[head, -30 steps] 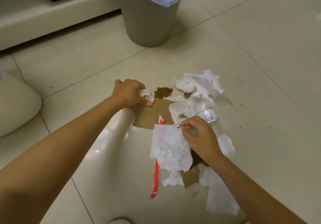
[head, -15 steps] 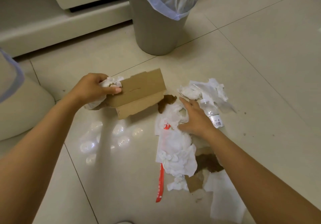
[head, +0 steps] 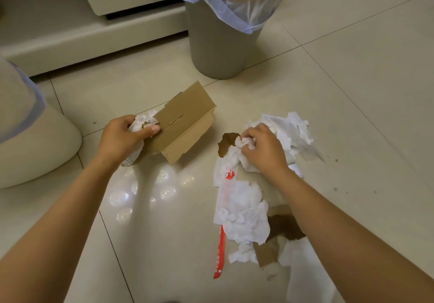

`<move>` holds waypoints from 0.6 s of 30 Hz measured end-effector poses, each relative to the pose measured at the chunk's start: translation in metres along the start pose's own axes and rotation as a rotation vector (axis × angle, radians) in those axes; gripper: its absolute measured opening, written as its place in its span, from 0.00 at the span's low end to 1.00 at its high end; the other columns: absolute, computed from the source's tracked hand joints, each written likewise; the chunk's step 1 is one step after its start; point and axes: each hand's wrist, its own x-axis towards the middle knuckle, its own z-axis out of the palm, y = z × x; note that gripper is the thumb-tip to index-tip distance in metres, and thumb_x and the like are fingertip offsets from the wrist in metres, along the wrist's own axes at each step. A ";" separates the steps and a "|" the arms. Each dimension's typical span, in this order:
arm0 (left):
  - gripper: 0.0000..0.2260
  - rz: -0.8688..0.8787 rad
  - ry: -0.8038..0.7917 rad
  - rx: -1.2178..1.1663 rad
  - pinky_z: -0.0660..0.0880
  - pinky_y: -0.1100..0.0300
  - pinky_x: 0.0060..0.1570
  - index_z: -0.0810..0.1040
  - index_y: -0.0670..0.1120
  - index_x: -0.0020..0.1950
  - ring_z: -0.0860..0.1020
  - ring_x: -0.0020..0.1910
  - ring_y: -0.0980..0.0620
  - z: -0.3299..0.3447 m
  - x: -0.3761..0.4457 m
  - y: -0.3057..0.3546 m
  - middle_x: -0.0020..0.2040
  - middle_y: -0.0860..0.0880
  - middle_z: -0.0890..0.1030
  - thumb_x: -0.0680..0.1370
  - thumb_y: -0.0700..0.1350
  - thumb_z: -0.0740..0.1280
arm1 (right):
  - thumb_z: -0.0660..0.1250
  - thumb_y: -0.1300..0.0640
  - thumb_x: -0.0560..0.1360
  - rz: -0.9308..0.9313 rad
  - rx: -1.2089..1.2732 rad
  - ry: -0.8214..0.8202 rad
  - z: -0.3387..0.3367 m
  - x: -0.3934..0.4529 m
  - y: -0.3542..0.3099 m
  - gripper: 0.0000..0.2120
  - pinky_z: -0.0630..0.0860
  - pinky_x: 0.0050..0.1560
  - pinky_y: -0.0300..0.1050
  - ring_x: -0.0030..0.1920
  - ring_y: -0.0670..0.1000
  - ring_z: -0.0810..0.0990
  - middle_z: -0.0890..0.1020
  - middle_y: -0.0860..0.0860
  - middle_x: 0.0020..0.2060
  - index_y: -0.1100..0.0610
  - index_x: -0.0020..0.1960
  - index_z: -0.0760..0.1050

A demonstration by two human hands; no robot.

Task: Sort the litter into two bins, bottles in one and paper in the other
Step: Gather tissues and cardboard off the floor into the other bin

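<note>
Since half a second ago the right hand (head: pixel 263 148) has gone from lying flat on the tissue to bunching it up, and the left hand (head: pixel 122 138) has lifted its cardboard a little higher and farther left; the bottle seen earlier by the right hand is now hidden or nearly so under the tissue heap.

Nearest on the tiled floor (head: pixel 352 114), low on the right, lies a flat white sheet of paper (head: pixel 305 277), partly under the right forearm. Just left of it sit a small torn cardboard scrap (head: pixel 267 254) and a red printed strip (head: pixel 219 255) running near to far. Beyond these a big crumpled white tissue (head: pixel 244 218) covers part of the strip.

Farther on, the right hand's fingers are curled tight on a wad of tissue (head: pixel 244 144), beside a dark brown torn scrap (head: pixel 226 144). Right of that hand spreads a heap of white tissue and thin plastic (head: pixel 291 130).

On the left, the left hand's fingers and thumb are clamped on a folded cardboard piece (head: pixel 185 126), held off the floor with a second crumpled tissue (head: pixel 144 120) pressed against it in the same grip.

At the far left edge shows the cream bin (head: pixel 35 147) with a pale blue liner. Farthest, top centre, stands the grey bin (head: pixel 218 51), its tan rim and blue-white liner in view.
</note>
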 end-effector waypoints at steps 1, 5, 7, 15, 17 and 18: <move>0.16 -0.001 0.014 -0.002 0.71 0.54 0.39 0.80 0.46 0.45 0.75 0.38 0.48 -0.002 0.000 0.000 0.41 0.47 0.79 0.70 0.59 0.73 | 0.65 0.64 0.70 -0.016 0.014 -0.042 -0.002 0.007 -0.003 0.15 0.76 0.44 0.48 0.46 0.51 0.76 0.72 0.50 0.56 0.54 0.56 0.77; 0.16 -0.013 0.042 -0.049 0.72 0.54 0.39 0.80 0.47 0.46 0.75 0.38 0.51 -0.003 -0.005 0.002 0.41 0.48 0.80 0.71 0.59 0.72 | 0.69 0.62 0.69 -0.162 -0.344 -0.468 0.006 0.023 -0.013 0.40 0.73 0.36 0.45 0.48 0.54 0.78 0.52 0.47 0.75 0.45 0.74 0.55; 0.13 -0.019 0.041 -0.063 0.71 0.58 0.37 0.79 0.50 0.44 0.75 0.38 0.55 -0.002 -0.009 0.004 0.41 0.51 0.80 0.71 0.58 0.72 | 0.75 0.57 0.66 -0.192 -0.453 -0.581 0.017 0.023 -0.013 0.45 0.71 0.37 0.43 0.53 0.55 0.78 0.51 0.48 0.76 0.45 0.75 0.52; 0.15 -0.062 0.041 -0.102 0.73 0.56 0.38 0.81 0.48 0.47 0.77 0.41 0.51 -0.006 -0.026 0.002 0.43 0.49 0.81 0.71 0.58 0.73 | 0.65 0.58 0.72 -0.226 -0.530 -0.487 0.033 -0.009 -0.007 0.14 0.63 0.40 0.43 0.51 0.57 0.77 0.72 0.53 0.52 0.55 0.58 0.73; 0.13 -0.058 0.035 -0.105 0.73 0.56 0.38 0.80 0.49 0.46 0.78 0.41 0.51 -0.009 -0.032 0.004 0.42 0.50 0.81 0.71 0.58 0.73 | 0.65 0.57 0.72 -0.206 -0.440 -0.449 0.032 -0.013 -0.007 0.07 0.63 0.39 0.42 0.45 0.56 0.76 0.71 0.50 0.42 0.55 0.49 0.74; 0.12 -0.050 0.035 -0.101 0.73 0.55 0.39 0.80 0.50 0.45 0.78 0.42 0.51 -0.011 -0.035 0.005 0.43 0.50 0.81 0.71 0.57 0.73 | 0.66 0.57 0.71 -0.175 -0.366 -0.414 0.029 -0.013 -0.010 0.04 0.64 0.37 0.43 0.43 0.55 0.75 0.70 0.49 0.39 0.55 0.45 0.74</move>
